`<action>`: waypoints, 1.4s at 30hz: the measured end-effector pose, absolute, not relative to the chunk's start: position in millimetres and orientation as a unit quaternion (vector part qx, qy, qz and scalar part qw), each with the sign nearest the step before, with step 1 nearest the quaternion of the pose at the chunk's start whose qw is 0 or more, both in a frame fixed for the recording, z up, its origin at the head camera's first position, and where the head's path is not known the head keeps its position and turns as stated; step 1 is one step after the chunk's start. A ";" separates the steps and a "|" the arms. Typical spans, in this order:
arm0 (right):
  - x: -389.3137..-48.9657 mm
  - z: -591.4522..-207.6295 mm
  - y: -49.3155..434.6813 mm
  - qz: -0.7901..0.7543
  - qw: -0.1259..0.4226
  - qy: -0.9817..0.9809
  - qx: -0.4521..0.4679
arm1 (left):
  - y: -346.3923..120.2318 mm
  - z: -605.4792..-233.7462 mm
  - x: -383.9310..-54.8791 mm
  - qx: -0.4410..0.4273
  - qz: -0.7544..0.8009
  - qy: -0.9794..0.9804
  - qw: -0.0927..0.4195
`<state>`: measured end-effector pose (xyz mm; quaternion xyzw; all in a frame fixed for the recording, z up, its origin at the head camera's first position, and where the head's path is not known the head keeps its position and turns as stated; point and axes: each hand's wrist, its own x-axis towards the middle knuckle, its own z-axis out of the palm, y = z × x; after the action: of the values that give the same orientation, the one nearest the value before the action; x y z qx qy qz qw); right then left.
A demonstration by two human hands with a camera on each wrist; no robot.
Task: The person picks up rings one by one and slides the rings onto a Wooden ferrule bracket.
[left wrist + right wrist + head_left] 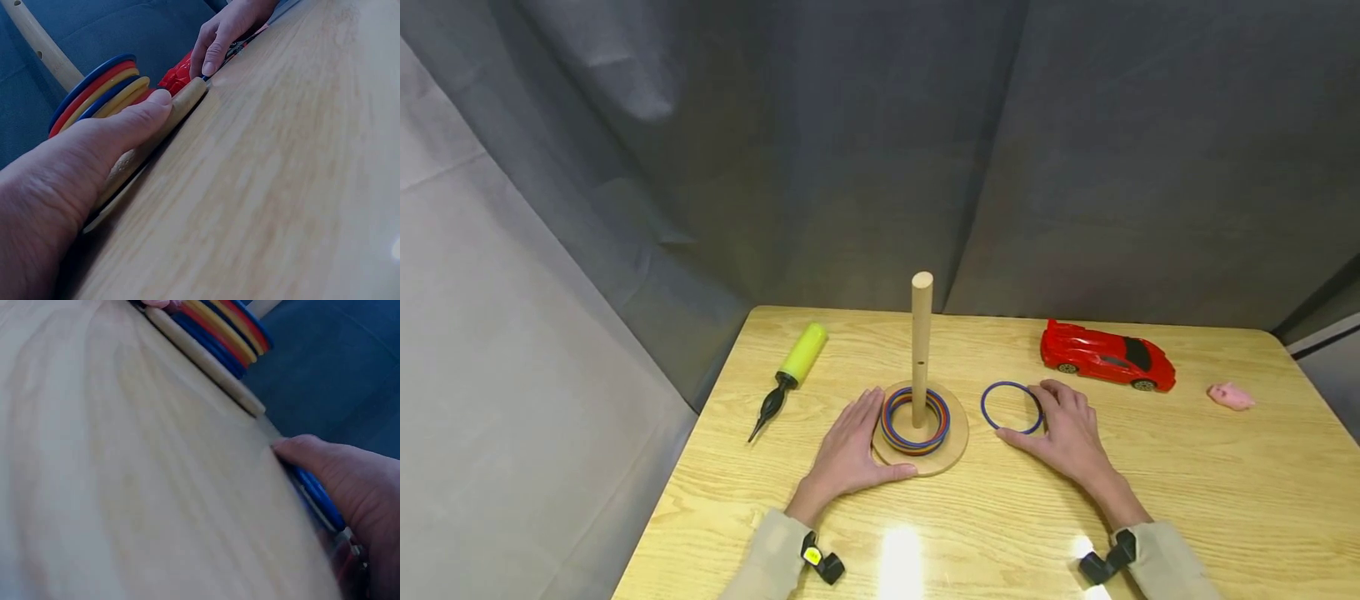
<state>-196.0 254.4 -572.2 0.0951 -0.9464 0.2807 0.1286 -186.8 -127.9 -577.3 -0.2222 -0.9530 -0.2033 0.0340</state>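
Observation:
A wooden ring-toss stand with an upright peg [922, 350] on a round base [957, 442] stands mid-table. Blue, red and yellow rings [891, 433] lie stacked around the foot of the peg. My left hand [850, 454] holds the base from its left side, fingers along the far-left edge, thumb [147, 115] over the near rim. To the right of the stand, a single blue ring [985, 406] lies flat on the table. My right hand [1067, 429] grips its right side, thumb at the near edge and curled fingers at the far edge.
A yellow-green hand pump [803, 353] with a black nozzle lies left of the stand. At the back right sits a red toy car [1105, 357], with a small pink pig toy [1230, 396] beyond it. Dark curtain [850, 167] hangs behind the wooden table [985, 533].

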 end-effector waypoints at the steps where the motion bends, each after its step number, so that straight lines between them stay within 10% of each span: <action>1: -196.1 -573.4 253.9 0.281 0.135 -0.945 0.096 | -128.3 -577.9 -186.6 -0.222 -0.203 -0.953 0.035; 29: -206.5 -571.1 247.8 0.301 0.144 -0.938 0.097 | -128.2 -576.8 -185.6 -0.221 -0.219 -0.950 0.037; 42: -205.8 -544.4 241.1 0.281 0.046 -0.953 0.101 | -127.7 -577.0 -185.9 -0.225 -0.219 -0.949 0.039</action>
<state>-205.8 241.1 -544.4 0.1007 -0.9532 0.2812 0.0464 -185.9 -127.7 -577.0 -0.2250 -0.9487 -0.2189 0.0386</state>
